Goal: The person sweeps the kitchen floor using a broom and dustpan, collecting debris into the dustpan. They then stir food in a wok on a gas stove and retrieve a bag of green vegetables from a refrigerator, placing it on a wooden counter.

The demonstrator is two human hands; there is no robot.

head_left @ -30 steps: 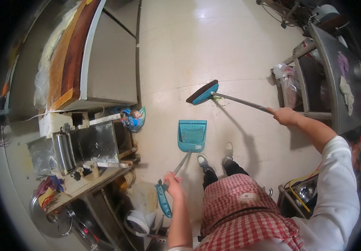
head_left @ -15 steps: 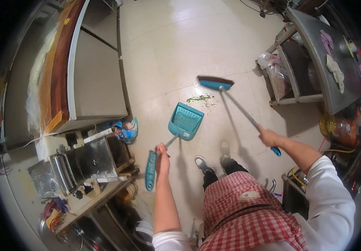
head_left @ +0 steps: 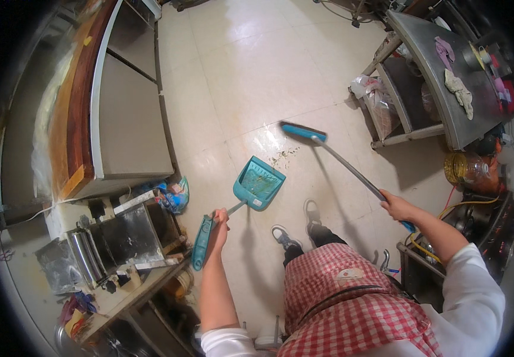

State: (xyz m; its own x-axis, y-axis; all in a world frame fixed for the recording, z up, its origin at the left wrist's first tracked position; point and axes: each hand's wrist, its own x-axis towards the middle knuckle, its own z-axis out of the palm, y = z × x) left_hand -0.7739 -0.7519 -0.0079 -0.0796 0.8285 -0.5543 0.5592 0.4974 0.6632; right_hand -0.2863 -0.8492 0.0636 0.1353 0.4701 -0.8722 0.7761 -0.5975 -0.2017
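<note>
My left hand [head_left: 217, 228] is closed round the handle of a teal long-handled dustpan [head_left: 260, 181], whose pan lies on the floor with its mouth facing away from me. Bits of green and brown debris show inside it. A small scatter of crumbs [head_left: 283, 157] lies on the tiles just past its right lip. My right hand [head_left: 397, 205] grips the grey pole of a broom [head_left: 303, 132], near the blue end of the handle. The broom's blue head with dark bristles is beyond the crumbs, apart from the pan.
A steel table [head_left: 429, 77] with cloths on top and a bagged shelf stands at the right. On the left are a wood-topped cabinet [head_left: 132, 113], a floury roller machine [head_left: 87, 256] and a coloured plastic bag [head_left: 175, 195]. A yellow-lidded jar [head_left: 458, 168] sits at right.
The long green scraps from the floor are now in the dustpan, leaving a smaller patch of crumbs. The broom head has come closer to me and the view has shifted slightly.
</note>
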